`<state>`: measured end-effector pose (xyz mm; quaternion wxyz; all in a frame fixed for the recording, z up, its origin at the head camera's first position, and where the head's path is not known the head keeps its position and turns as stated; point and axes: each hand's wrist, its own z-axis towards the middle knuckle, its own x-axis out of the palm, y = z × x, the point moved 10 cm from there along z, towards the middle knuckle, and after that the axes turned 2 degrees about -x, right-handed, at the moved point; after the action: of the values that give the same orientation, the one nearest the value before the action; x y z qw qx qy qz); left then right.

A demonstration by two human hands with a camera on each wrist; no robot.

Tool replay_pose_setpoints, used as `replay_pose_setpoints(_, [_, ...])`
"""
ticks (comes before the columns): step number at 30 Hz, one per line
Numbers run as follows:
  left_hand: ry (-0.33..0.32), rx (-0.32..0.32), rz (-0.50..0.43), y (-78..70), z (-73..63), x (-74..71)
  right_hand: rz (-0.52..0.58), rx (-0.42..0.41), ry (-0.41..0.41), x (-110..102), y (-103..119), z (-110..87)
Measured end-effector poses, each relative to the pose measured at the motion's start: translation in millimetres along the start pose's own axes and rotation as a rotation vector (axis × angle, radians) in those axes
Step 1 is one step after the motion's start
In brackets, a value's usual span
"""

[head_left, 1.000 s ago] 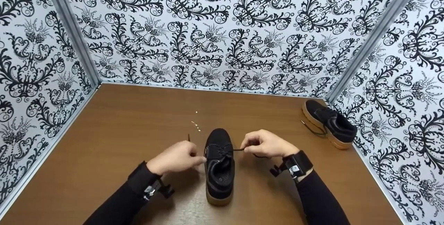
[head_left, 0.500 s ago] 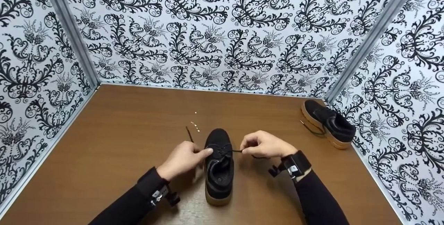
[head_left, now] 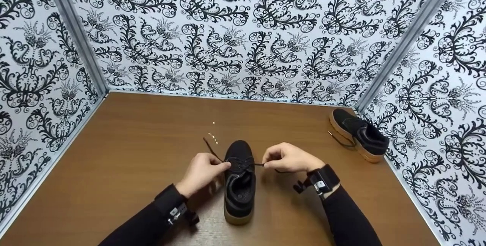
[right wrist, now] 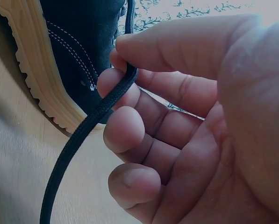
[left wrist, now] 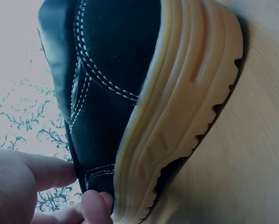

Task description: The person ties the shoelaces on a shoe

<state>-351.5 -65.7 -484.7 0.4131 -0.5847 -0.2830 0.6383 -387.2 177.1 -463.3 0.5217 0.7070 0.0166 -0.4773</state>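
Observation:
A black lace-up shoe (head_left: 240, 185) with a tan sole stands in the middle of the table, toe pointing away. At its left side my left hand (head_left: 203, 172) holds the shoe's upper, thumb over the lacing and fingertips against the side in the left wrist view. A loose end of black shoelace (head_left: 212, 148) rises from beside that thumb toward the far left. On the other side, my right hand (head_left: 286, 157) pinches the second shoelace end (right wrist: 90, 121) between thumb and forefinger. That lace runs short and straight to the shoe, its tail trailing below the hand.
Another black shoe (head_left: 358, 134) of the same kind stands at the back right corner, its lace (head_left: 341, 141) lying beside it. Small pale bits (head_left: 213, 137) are scattered on the brown table (head_left: 152, 124) past the toe. Patterned panels (head_left: 228, 29) wall the back and sides.
My left hand has moved up and right along the shoe, its thumb now over the lacing. More of the left lace end shows. The right hand stays nearly still, still pinching its lace.

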Motion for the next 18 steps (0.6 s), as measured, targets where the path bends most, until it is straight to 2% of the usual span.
replay_pose_setpoints(5, [0.000, -0.006, -0.078, 5.4, 1.1, 2.9, 0.003, 0.006, -0.001, -1, 0, -0.7])
replay_pose_setpoints(12, [0.025, -0.071, -0.162, 12.9, -0.3, 9.5, 0.006, -0.006, 0.002, 0, 3, -0.9])
replay_pose_setpoints(15, [-0.009, -0.056, -0.081, 9.9, -0.7, 6.4, 0.009, -0.026, 0.014, 1, 5, -0.8])
replay_pose_setpoints(18, [-0.072, -0.026, 0.060, 4.3, -2.5, 0.8, 0.016, -0.040, 0.031, 3, 5, -1.0])
